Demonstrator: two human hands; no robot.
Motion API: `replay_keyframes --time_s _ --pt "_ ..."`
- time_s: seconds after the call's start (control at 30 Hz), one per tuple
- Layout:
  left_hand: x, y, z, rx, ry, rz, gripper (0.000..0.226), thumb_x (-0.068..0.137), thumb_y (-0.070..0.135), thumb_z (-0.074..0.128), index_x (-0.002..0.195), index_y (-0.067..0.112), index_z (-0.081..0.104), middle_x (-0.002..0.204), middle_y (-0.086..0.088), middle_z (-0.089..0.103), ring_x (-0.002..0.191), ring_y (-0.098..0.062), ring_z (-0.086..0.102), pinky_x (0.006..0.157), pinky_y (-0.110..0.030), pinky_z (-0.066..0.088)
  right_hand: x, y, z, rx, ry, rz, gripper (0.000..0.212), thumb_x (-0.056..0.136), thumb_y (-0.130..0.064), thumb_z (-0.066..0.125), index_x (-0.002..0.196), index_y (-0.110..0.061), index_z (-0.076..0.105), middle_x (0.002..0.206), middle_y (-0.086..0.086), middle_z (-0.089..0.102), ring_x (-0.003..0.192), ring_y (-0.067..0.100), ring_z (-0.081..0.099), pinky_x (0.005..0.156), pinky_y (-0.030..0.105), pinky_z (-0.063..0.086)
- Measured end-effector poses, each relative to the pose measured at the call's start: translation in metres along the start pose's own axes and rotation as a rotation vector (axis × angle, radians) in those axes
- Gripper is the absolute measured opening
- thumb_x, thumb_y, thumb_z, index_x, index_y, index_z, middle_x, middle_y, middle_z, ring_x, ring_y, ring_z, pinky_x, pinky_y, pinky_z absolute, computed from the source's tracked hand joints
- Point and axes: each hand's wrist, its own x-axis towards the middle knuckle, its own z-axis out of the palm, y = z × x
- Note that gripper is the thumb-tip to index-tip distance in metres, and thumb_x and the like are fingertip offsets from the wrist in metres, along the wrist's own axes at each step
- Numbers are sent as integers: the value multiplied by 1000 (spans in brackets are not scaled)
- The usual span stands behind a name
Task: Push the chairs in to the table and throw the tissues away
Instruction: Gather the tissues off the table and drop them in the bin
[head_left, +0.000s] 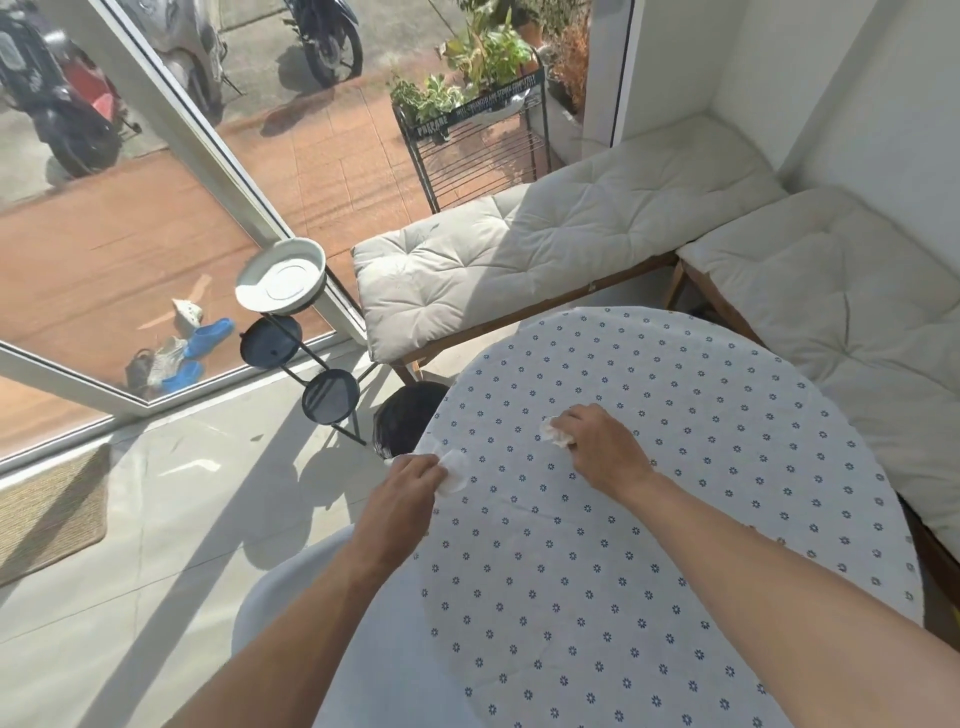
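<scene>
Round table (675, 519), floral-print cloth: one tissue (453, 475) pinched by left hand (410, 480), another tissue (555, 435) clenched in right hand (597, 447); beyond it, rack (467, 140) lettered "PRECARE".

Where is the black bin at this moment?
In the head view the black bin stands on the floor at the table's left edge, beyond the left hand.

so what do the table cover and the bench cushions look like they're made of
Table cover: likely thin fabric or vinyl, matte white with a small blue flower print, faint creases. Bench cushions: off-white woven fabric, padded, with tufted dimples and soft wrinkles.
</scene>
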Motion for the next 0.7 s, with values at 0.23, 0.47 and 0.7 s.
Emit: replay_keyframes --time_s 0.23,0.47,0.7 --pt "47 -111 -12 -16 -37 123 28 92 -9 61 115 2 71 128 -13 68 119 -38 56 85 -54 57 63 -83 49 20 88 32 36 86 8 65 118 -7 71 111 11 72 102 33 61 66 34 48" --pt "103 -240 17 30 -144 178 29 90 -10 53 110 3 69 122 -10 64 115 -35 53 77 -51 56 145 -141 125 37 41 111 41 89 8 58 125 -9 68 120 9 69 113 31 58 82 45 59" --pt "156 -332 60 3 -171 157 24 97 1 52 111 9 70 122 -5 68 106 -31 55 90 -46 47 227 -170 202 1 15 94 36 90 7 56 119 -10 70 108 9 67 102 29 59 73 37 56"
